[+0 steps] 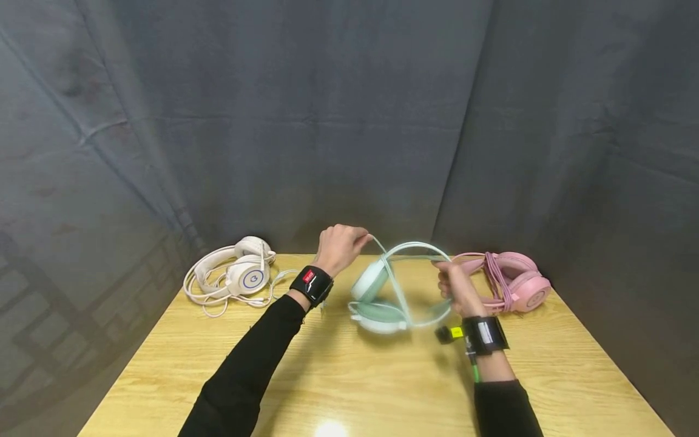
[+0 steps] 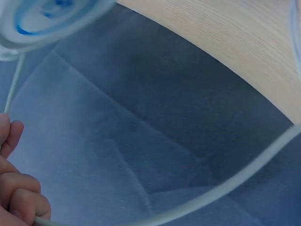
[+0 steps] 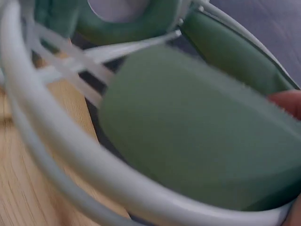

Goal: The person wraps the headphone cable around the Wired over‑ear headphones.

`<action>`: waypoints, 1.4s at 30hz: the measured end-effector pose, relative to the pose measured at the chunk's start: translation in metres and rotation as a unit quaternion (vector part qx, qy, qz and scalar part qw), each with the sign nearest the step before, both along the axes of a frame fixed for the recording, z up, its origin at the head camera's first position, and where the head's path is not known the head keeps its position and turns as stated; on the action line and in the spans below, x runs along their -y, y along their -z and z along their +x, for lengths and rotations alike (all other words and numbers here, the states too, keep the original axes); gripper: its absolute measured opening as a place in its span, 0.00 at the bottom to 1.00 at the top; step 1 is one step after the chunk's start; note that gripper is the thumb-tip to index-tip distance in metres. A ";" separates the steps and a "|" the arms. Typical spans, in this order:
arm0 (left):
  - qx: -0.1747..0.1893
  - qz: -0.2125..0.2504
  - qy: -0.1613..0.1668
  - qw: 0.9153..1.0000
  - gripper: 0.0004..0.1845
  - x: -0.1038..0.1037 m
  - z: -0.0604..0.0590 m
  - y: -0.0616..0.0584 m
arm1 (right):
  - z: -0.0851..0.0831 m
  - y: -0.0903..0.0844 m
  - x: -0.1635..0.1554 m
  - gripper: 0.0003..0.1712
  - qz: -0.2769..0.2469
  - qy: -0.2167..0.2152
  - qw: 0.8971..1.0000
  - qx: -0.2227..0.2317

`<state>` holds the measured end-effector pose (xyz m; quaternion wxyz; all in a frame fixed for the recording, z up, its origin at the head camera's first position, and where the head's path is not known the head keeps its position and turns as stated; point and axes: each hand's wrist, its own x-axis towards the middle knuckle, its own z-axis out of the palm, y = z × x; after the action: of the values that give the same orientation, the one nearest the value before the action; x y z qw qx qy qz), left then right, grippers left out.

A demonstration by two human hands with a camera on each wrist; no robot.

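Mid-bench: left hand [image 1: 338, 247] pinching green cable [image 1: 394, 285], right hand [image 1: 457, 288] gripping green headset [image 1: 382, 297]; winding barely started, most cable hanging loose.

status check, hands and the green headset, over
Left hand pinches the green cable, lifted. Right hand grips the green headset by its band. White headset and pink headset lie apart.

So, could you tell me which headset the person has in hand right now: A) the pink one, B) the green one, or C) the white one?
B: the right hand holds the green headset by its band while the left hand pinches its cable.
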<state>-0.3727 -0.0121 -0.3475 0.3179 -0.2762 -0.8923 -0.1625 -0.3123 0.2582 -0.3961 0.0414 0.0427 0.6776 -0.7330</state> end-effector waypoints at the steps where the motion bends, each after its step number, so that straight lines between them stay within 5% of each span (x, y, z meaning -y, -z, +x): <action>1: -0.002 -0.002 0.006 1.000 0.09 -0.002 0.003 -0.001 | 0.000 -0.001 0.001 0.26 0.007 0.019 1.000 -0.004; 7: -0.025 -0.031 0.045 0.998 0.08 -0.011 0.014 -0.001 | 0.002 -0.002 0.007 0.24 0.007 0.116 0.993 -0.031; 14: -0.025 -0.088 0.099 0.991 0.08 -0.024 0.025 0.001 | 0.000 -0.003 0.012 0.23 0.050 0.215 0.973 -0.067; 17: -0.026 -0.107 0.109 0.988 0.09 -0.029 0.030 0.001 | -0.001 -0.005 0.014 0.17 0.009 0.242 0.966 -0.084; 21: -0.027 -0.124 0.107 0.986 0.12 -0.035 0.036 -0.001 | 0.000 -0.008 0.016 0.12 -0.109 0.261 0.954 -0.098; 25: -0.024 -0.136 0.099 0.985 0.12 -0.038 0.042 0.001 | 0.001 -0.008 0.015 0.19 -0.174 0.261 0.944 -0.101; 35: -0.050 -0.142 0.079 0.986 0.10 -0.040 0.048 0.014 | 0.000 -0.004 0.015 0.24 -0.220 0.256 0.934 -0.118; 42: -0.009 -0.176 0.086 0.981 0.02 -0.038 0.057 0.027 | -0.003 0.001 0.010 0.21 -0.244 0.302 0.917 -0.089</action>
<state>-0.3158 0.0256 -0.3749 0.2569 -0.4050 -0.8771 -0.0273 -0.3158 0.2482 -0.3969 -0.2335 0.1685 0.4331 -0.8541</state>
